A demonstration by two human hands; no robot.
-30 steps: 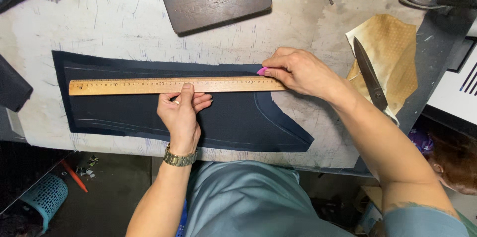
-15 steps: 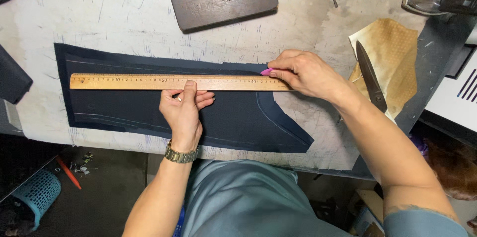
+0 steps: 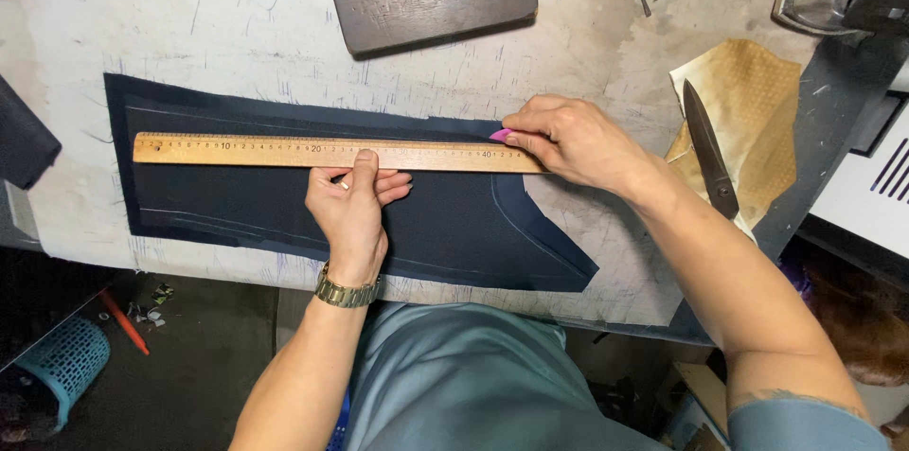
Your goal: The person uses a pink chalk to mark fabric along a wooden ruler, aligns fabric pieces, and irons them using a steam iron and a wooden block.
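Pressing wooden ruler [image 3: 322, 152] onto dark fabric [image 3: 237, 195], left hand [image 3: 355, 205]; right hand [image 3: 568, 141] apparently pinching pink chalk [image 3: 500, 134].

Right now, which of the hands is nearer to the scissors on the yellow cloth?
Right. The right hand rests at the ruler's end, just left of the scissors; the left hand presses the ruler's middle, farther away.
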